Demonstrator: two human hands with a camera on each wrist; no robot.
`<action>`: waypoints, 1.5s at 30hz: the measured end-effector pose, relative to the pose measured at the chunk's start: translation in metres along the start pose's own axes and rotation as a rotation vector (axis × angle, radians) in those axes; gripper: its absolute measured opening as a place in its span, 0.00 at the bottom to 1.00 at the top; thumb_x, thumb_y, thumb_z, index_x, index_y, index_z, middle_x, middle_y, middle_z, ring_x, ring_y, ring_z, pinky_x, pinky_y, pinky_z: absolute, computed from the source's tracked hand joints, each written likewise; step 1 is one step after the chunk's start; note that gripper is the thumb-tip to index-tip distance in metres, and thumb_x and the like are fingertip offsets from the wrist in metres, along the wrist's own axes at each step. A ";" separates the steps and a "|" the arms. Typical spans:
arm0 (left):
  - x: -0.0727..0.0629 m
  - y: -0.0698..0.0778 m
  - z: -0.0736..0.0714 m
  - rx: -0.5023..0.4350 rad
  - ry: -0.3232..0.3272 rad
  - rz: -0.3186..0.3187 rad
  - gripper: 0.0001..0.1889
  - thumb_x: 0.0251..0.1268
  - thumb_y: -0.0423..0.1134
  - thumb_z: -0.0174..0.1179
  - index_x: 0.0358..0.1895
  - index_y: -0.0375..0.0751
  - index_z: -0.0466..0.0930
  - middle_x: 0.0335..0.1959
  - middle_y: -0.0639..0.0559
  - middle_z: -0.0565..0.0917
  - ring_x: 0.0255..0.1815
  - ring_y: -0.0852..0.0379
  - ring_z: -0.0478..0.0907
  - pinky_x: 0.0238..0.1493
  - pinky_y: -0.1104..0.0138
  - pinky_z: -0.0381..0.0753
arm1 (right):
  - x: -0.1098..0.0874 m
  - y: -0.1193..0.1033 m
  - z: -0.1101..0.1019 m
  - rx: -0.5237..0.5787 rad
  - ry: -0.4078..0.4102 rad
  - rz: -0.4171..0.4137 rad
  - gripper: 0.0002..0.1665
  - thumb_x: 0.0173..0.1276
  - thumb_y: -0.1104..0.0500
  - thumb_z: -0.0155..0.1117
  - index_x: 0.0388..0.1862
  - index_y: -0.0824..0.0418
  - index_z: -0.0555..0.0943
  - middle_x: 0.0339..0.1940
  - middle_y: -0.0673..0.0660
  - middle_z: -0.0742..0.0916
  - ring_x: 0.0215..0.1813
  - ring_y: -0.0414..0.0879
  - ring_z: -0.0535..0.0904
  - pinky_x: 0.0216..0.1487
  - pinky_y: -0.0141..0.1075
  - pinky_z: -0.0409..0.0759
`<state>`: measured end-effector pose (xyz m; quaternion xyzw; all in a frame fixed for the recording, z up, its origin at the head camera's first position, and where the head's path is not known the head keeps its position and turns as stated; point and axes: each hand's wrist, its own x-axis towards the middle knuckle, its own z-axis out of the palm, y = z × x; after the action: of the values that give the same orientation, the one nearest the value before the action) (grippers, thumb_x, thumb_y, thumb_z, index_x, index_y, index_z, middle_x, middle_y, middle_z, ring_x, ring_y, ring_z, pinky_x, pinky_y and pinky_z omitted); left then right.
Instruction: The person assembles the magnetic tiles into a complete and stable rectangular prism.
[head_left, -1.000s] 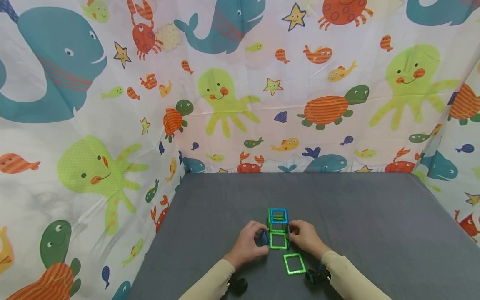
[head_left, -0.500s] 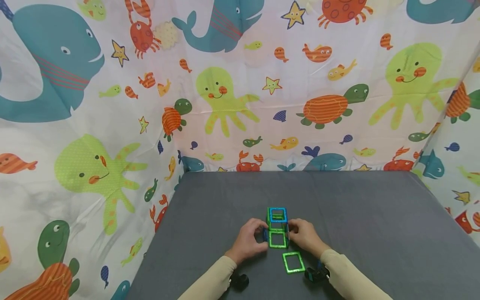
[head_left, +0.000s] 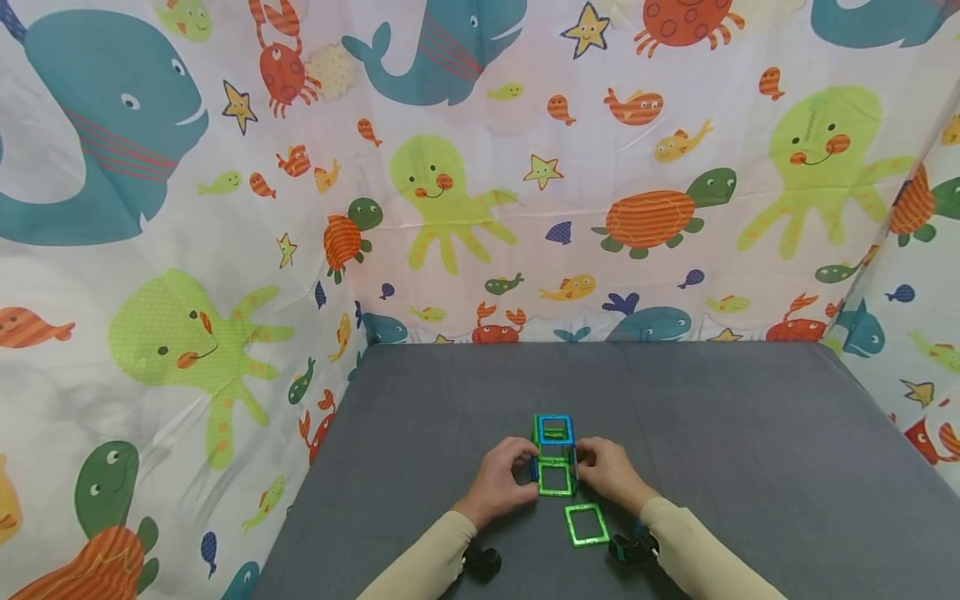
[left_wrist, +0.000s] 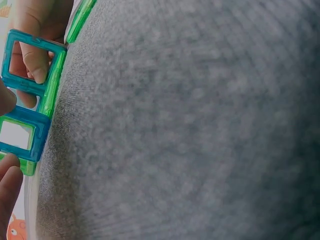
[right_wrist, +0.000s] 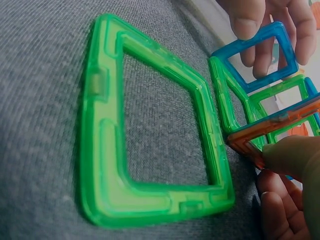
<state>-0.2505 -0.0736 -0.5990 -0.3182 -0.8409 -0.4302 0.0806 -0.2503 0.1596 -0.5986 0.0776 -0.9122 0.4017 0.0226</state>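
Note:
My left hand (head_left: 497, 483) pinches a blue square magnetic tile (right_wrist: 291, 60), which stands on edge along the left side of a flat green magnetic tile (head_left: 555, 495). Opposite it, my right hand (head_left: 611, 475) holds an upright orange magnetic tile (right_wrist: 250, 131), thumb on its near face and fingers curled beneath the thumb. Behind the flat tile, green and blue tiles form a small box with a blue tile (head_left: 557, 417) on top. The left wrist view shows the held blue tile (left_wrist: 33, 36) beside another blue side tile (left_wrist: 42, 135). Parts of the hands are cut off there.
A loose green magnetic tile (head_left: 607, 533) lies flat on the grey tabletop (head_left: 420, 392), just in front of the build and near my right wrist. A curtain (head_left: 480, 200) printed with sea animals surrounds the back and sides.
The blue tile in my left hand has gone from tilted and slightly apart to upright against the left side of the flat green tile. My right hand stays almost still.

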 end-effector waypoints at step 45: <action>0.038 0.022 -0.010 0.213 0.035 0.086 0.22 0.62 0.39 0.69 0.60 0.43 0.83 0.59 0.47 0.81 0.58 0.51 0.79 0.58 0.58 0.83 | -0.001 0.000 0.003 0.000 0.017 0.004 0.11 0.61 0.65 0.71 0.43 0.60 0.88 0.33 0.51 0.84 0.31 0.38 0.78 0.33 0.33 0.77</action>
<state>-0.2681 -0.0543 -0.5625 -0.3362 -0.8659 -0.3400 0.1470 -0.2491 0.1582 -0.6009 0.0725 -0.9121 0.4024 0.0298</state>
